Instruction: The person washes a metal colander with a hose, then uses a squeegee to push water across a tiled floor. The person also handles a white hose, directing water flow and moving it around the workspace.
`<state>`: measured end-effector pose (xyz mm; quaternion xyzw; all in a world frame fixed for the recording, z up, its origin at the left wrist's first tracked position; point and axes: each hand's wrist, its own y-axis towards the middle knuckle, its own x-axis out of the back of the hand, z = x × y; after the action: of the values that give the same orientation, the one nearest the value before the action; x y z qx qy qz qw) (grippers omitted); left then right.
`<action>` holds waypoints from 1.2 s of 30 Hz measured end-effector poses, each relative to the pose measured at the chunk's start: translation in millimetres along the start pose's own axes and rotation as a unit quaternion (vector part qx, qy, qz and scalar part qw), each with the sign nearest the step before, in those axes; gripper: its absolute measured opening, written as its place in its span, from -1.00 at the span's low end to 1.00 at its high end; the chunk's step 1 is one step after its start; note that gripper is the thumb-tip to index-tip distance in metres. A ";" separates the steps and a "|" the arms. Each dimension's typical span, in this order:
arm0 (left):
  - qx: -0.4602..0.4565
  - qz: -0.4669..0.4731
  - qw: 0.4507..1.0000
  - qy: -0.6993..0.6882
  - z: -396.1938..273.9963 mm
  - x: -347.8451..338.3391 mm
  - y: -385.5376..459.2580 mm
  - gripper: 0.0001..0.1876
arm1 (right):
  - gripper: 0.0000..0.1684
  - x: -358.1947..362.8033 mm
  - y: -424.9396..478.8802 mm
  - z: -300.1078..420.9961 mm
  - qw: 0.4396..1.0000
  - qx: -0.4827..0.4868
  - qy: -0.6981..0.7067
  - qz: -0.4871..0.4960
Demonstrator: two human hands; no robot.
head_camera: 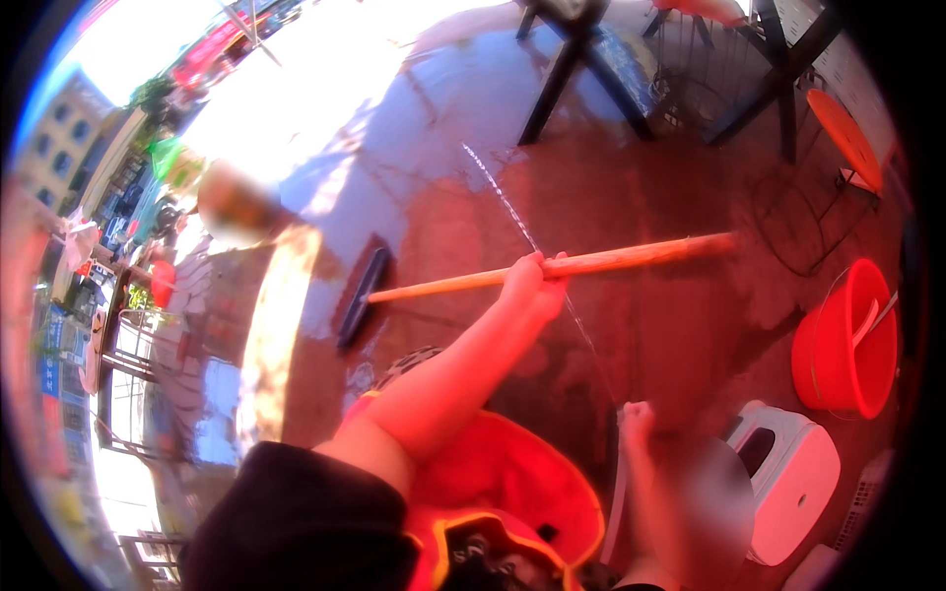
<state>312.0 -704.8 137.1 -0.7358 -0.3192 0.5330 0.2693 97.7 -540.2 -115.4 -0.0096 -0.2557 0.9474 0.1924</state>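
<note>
My left hand reaches across the middle of the view and grips the orange wooden handle of a push broom. Its dark, narrow head rests on the wet floor to the left. Lower right, my right hand is closed around a pale hose. A thin jet of water runs from the hose up and leftward, crossing the broom handle near my left hand. A red apron with yellow trim covers my front.
A red bucket with pale utensils inside stands right, near a white plastic stool. An orange-seated stool and black crossed table legs are farther off. The floor is wet and reflective. Someone's blurred head shows at left.
</note>
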 end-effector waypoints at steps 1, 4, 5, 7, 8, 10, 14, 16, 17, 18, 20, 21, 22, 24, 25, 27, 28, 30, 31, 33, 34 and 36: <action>0.002 0.002 1.000 0.003 1.0 -0.2 0.2 -0.78 | -0.78 3.4 1.7 -2.0 1.000 0.001 0.014 -0.002; -0.001 0.001 1.000 0.013 0.3 0.9 -0.6 -0.79 | -0.79 5.3 1.7 2.5 0.998 0.000 0.057 -0.007; -0.004 -0.001 1.000 0.015 -0.4 1.1 -2.0 -0.80 | -0.79 6.0 -1.6 6.6 0.997 -0.001 0.073 -0.011; -0.001 -0.005 1.000 0.014 0.2 -0.4 -3.5 -0.80 | -0.79 7.4 -3.6 13.0 0.996 0.005 0.092 -0.019; 0.001 -0.009 1.000 0.010 0.2 -1.1 -3.7 -0.80 | -0.80 8.8 -3.2 12.3 0.995 0.012 0.094 -0.020; 0.003 -0.015 1.000 0.006 -0.7 -2.1 -5.0 -0.80 | -0.80 8.5 -5.2 14.2 0.995 0.025 0.095 -0.013; 0.007 -0.011 1.000 0.016 2.0 -5.4 -9.0 -0.79 | -0.79 10.0 -7.2 15.7 0.994 0.061 0.090 0.013; 0.010 -0.005 1.000 0.013 0.5 -3.0 -7.8 -0.79 | -0.78 6.2 -12.8 19.2 0.994 0.079 0.070 0.023; 0.013 -0.001 1.000 0.006 -0.4 -1.2 -3.8 -0.80 | -0.78 4.2 -16.1 21.9 0.994 0.089 0.050 0.025; 0.018 0.005 1.000 -0.002 -0.9 -0.8 -3.0 -0.80 | -0.77 2.9 -19.3 25.7 0.994 0.099 0.031 0.026; 0.007 0.008 1.000 0.011 -0.8 0.1 -3.9 -0.80 | -0.77 1.1 -22.6 27.9 0.995 0.085 0.024 0.039; 0.004 0.010 1.000 0.018 0.3 -0.6 -4.8 -0.80 | -0.76 1.8 -22.8 28.5 0.996 0.079 0.021 0.044; 0.003 0.009 1.000 0.017 1.3 -0.6 -3.7 -0.80 | -0.76 2.8 -21.8 26.9 0.995 0.079 0.021 0.050; 0.002 0.004 1.000 0.015 2.6 -1.5 -3.4 -0.80 | -0.76 4.2 -18.2 20.1 0.995 0.077 0.021 0.062; -0.001 0.005 1.000 0.019 3.2 -2.5 -5.5 -0.79 | -0.77 4.5 -16.8 17.2 0.995 0.082 0.014 0.062; -0.009 0.006 1.000 0.024 4.0 -4.0 -10.6 -0.79 | -0.77 3.8 -16.2 14.2 0.994 0.091 -0.001 0.065; -0.013 0.013 1.000 0.021 3.4 -2.9 -10.0 -0.79 | -0.77 3.1 -17.3 14.1 0.993 0.093 -0.008 0.069; -0.020 0.030 0.999 0.013 3.1 -1.7 -8.2 -0.80 | -0.77 2.0 -19.3 16.1 0.992 0.100 -0.023 0.076; -0.019 0.028 0.999 0.006 3.6 -0.3 -5.6 -0.80 | -0.77 2.2 -18.6 15.0 0.992 0.096 -0.022 0.080; -0.019 0.030 0.999 -0.009 4.6 0.6 -2.1 -0.80 | -0.76 3.1 -15.0 11.5 0.992 0.093 -0.017 0.087; -0.018 0.032 0.999 -0.006 4.9 0.4 -3.3 -0.80 | -0.77 3.9 -13.7 10.8 0.993 0.084 -0.023 0.085; -0.015 0.037 0.999 0.001 6.5 1.6 -8.8 -0.80 | -0.78 7.4 -12.3 7.6 0.994 0.065 -0.035 0.080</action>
<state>304.5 -697.5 140.7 -0.7518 -0.2999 0.5366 0.2387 94.4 -531.3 -102.3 0.0159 -0.1982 0.9742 0.1069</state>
